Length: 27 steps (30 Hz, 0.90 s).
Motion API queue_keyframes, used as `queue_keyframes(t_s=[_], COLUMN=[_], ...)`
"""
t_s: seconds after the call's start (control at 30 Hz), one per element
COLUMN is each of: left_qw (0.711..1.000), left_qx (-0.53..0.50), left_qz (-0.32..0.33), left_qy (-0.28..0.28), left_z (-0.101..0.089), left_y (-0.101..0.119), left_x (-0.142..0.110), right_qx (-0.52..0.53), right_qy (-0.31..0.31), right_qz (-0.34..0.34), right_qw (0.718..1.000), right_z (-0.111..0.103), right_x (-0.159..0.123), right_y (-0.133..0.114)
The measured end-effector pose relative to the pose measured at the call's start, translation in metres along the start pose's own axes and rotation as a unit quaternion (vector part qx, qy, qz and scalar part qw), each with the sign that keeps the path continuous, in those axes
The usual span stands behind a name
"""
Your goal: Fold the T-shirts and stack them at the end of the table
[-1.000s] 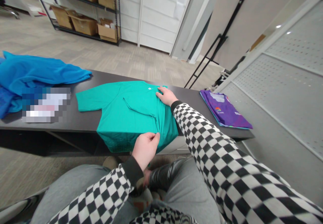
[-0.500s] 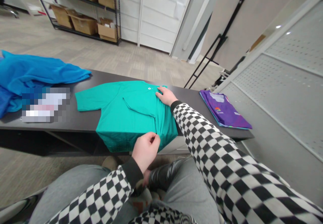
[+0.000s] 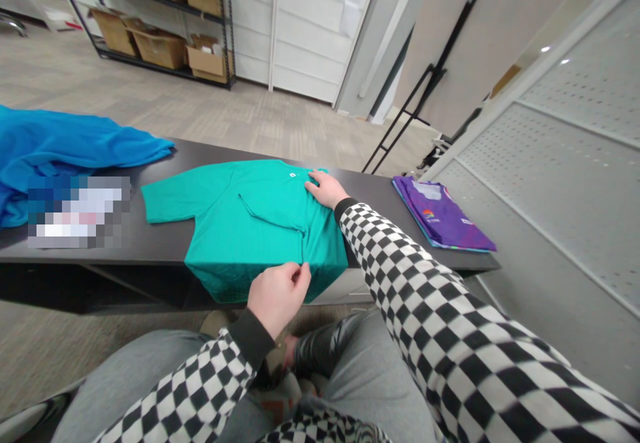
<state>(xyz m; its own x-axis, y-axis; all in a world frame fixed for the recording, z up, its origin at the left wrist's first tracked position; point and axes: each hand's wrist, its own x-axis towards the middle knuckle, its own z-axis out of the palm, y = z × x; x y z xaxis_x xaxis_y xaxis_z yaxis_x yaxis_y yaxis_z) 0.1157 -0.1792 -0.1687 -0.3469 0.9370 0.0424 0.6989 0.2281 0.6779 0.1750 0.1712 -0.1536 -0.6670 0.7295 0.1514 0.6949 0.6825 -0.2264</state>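
A green T-shirt (image 3: 225, 210) lies spread on the dark table, one sleeve out to the left and another part folded across its middle. Its lower end hangs over the near table edge. My left hand (image 3: 280, 293) pinches the cloth at that near edge, thumb and forefinger together. At the far right of the shirt, near a small white logo, my right hand (image 3: 327, 190) grips the fabric with bent fingers. Small creases run through the cloth between the two hands.
Folded purple shirts (image 3: 440, 213) lie on the right end of the table (image 3: 165, 243). On the left are a crumpled blue garment (image 3: 85, 138) and a blurred-out item (image 3: 83, 213). A perforated grey panel (image 3: 565, 163) stands to the right. Behind, a rack (image 3: 227, 30) holds cardboard boxes.
The view has shifted slightly, so everything sits a little further left. My left hand has moved slightly left along the hem, still pinching; my right hand keeps its place on the shirt.
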Motion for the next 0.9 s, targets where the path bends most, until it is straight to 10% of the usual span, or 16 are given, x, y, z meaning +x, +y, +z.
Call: queue_keyframes(t_s=[0.23, 0.43, 0.63, 0.9], left_qw=[0.987, 0.902, 0.884, 0.899], left_qx=[-0.158, -0.416, -0.443, -0.433], left_qz=[0.019, -0.067, -0.073, -0.052], left_qy=[-0.040, -0.088, -0.129, -0.041], left_z=[0.012, 0.015, 0.030, 0.044], left_y=[-0.014, -0.018, -0.004, -0.006], left_x=[0.000, 0.000, -0.006, -0.014], right_qx=[0.002, 0.005, 0.011, 0.007], right_qy=[0.007, 0.011, 0.007, 0.006], right_qz=[0.000, -0.005, -0.002, 0.001], right_qw=[1.000, 1.000, 1.000, 1.000], right_z=[0.001, 0.003, 0.003, 0.005], right_x=[0.000, 0.002, 0.002, 0.004], right_y=[0.000, 0.002, 0.003, 0.005])
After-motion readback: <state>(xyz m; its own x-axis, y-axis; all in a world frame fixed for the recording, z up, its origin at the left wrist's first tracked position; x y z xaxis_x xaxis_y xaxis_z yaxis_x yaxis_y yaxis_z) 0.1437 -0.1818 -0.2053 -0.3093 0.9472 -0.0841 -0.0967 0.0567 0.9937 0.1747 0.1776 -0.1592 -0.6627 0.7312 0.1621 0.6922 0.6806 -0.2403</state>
